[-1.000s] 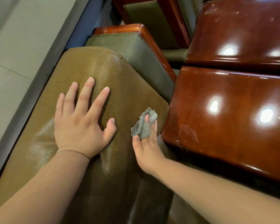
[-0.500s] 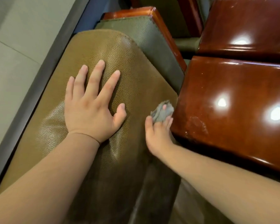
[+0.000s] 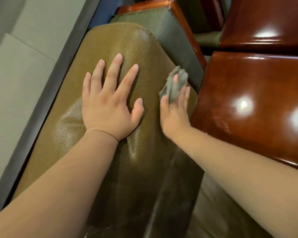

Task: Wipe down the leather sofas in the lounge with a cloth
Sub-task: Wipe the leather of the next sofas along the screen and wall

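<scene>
Pinched between thumb and fingers of the right hand (image 3: 175, 110), a crumpled grey cloth (image 3: 175, 84) is pressed on the right edge of the olive-brown pebbled leather cushion (image 3: 138, 48). Left hand (image 3: 108, 102) is laid flat on the cushion, fingers spread. Glossy red-brown wooden armrest (image 3: 255, 103) is crowded just beside the cloth hand; grey-green upholstered panel (image 3: 177, 40) sits beyond, beige floor tiles (image 3: 15, 66) at left.

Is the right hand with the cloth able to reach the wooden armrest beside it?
Probably yes: the right hand holds the cloth right beside the wooden armrest, with nothing between them.
</scene>
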A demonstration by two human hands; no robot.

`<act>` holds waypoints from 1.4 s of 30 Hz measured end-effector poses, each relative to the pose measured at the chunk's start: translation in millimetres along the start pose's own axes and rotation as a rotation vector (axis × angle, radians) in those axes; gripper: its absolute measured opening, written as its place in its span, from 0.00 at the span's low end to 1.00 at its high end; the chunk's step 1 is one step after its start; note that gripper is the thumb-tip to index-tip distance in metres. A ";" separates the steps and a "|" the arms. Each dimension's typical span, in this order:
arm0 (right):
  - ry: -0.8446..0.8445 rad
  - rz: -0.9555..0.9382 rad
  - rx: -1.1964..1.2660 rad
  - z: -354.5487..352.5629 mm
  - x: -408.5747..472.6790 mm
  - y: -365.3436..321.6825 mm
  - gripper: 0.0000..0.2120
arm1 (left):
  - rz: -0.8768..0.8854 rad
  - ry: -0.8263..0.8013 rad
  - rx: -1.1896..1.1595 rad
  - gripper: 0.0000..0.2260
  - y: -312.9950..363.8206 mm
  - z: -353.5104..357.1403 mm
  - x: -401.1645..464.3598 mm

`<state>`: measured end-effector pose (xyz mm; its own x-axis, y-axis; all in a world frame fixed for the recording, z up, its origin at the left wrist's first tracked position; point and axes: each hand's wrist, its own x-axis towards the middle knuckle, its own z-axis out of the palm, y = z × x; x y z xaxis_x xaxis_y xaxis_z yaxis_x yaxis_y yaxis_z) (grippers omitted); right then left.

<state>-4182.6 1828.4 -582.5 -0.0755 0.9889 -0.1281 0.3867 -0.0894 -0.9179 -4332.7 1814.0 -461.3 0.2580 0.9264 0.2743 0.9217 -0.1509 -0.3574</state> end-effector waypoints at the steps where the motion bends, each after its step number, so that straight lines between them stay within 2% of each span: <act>1: 0.021 0.096 0.039 0.6 7.4 -4.9 0.36 | 0.002 -0.003 0.000 0.32 0.8 -0.6 0.2; 3: -0.031 0.061 0.077 11.5 -17.2 -11.3 0.37 | 0.002 -0.023 -0.013 0.32 2.1 -2.3 1.9; 7: -0.318 -0.296 -0.045 31.0 -130.4 -9.7 0.40 | -0.023 -0.060 -0.017 0.31 0.0 -8.4 0.1; 9: -0.378 -0.241 -0.044 24.7 -122.7 -3.4 0.38 | -0.029 -0.098 -0.003 0.30 2.3 -9.2 1.4; 13: -0.169 0.008 -0.051 -3.5 -42.8 -41.8 0.34 | -0.074 -0.198 -0.128 0.29 0.8 -29.4 4.9; 15: -0.139 0.014 -0.078 -10.1 -36.3 -53.2 0.35 | -0.131 -0.243 -0.260 0.29 -3.6 -40.2 -12.4; 17: -0.264 -0.106 -0.078 1.8 -80.6 -58.0 0.39 | -0.173 -0.307 -0.288 0.29 -16.1 -55.8 -56.8; 19: -0.439 -0.309 -0.195 18.6 -147.4 -59.6 0.41 | -0.187 -0.331 -0.262 0.29 -28.8 -69.0 -104.4; 21: -0.496 -0.400 -0.264 25.2 -171.3 -51.9 0.41 | -0.196 -0.310 -0.260 0.28 -31.9 -71.0 -126.4; 23: -0.417 -0.335 -0.137 22.8 -142.5 -56.9 0.40 | -0.201 -0.254 -0.212 0.28 -28.7 -63.1 -129.8; 27: -0.095 -0.229 0.076 27.4 -88.1 -76.1 0.37 | -0.150 -0.145 -0.217 0.28 -31.5 -45.2 -134.6; 30: -0.112 -0.319 0.028 47.5 -119.8 -64.8 0.32 | -0.150 -0.117 -0.241 0.28 -35.0 -45.5 -135.9; 34: -0.172 -0.484 -0.150 43.3 -145.7 -30.0 0.32 | -0.142 -0.107 -0.249 0.28 -34.2 -46.1 -134.2; 35: -0.125 -0.426 -0.155 38.2 -127.2 -31.9 0.32 | -0.140 -0.101 -0.246 0.28 -34.7 -45.3 -135.1; 36: -0.043 -0.291 -0.100 34.7 -103.9 -40.1 0.32 | -0.138 -0.098 -0.242 0.28 -35.0 -44.3 -135.9; 38: 0.104 0.110 0.156 24.3 -53.8 -66.8 0.29 | -0.135 -0.104 -0.235 0.28 -34.2 -43.7 -136.4; 39: 0.140 0.230 0.227 22.1 -40.1 -78.2 0.28 | -0.138 -0.112 -0.229 0.28 -33.9 -43.9 -136.1; 40: 0.136 0.265 0.232 22.9 -40.8 -85.0 0.28 | -0.140 -0.122 -0.227 0.28 -33.7 -44.2 -136.0; 42: -0.001 0.086 0.142 31.1 -76.4 -79.5 0.33 | -0.140 -0.136 -0.236 0.29 -34.1 -45.4 -136.0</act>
<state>-4236.1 1756.2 -511.5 -0.0486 0.9768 -0.2086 0.2577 -0.1895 -0.9475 -4386.0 1677.5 -445.9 0.0977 0.9790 0.1788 0.9914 -0.0801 -0.1032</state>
